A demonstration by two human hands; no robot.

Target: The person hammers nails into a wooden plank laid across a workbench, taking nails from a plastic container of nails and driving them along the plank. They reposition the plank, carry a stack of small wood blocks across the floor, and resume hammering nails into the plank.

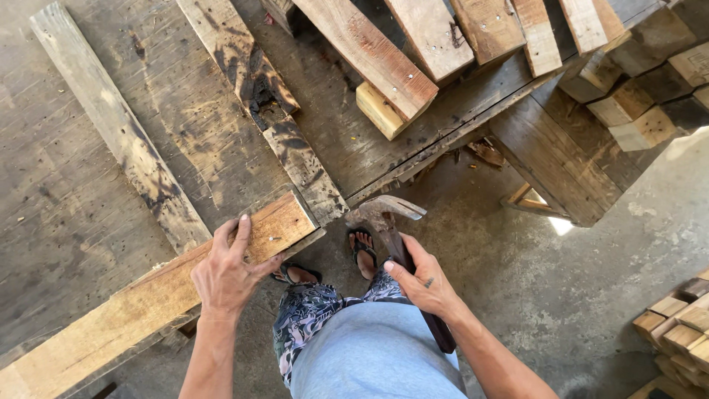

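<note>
My left hand point(227, 272) lies flat, fingers spread, on a light wooden plank point(140, 303) that runs along the near edge of a large weathered wooden platform point(185, 133). Small nail heads show near the plank's right end. My right hand point(425, 284) is closed around the dark handle of a claw hammer point(388, 218), whose rusty head points up and away from me, just off the platform's corner and apart from the plank. My sandalled feet show below, between the two hands.
Two dark stained slats point(111, 125) cross the platform. Several loose boards point(377, 55) and a pale block point(378, 109) pile at the top. Wood blocks point(642, 103) stack at the upper right, more blocks point(679, 325) at the lower right. Concrete floor point(561, 281) lies to the right.
</note>
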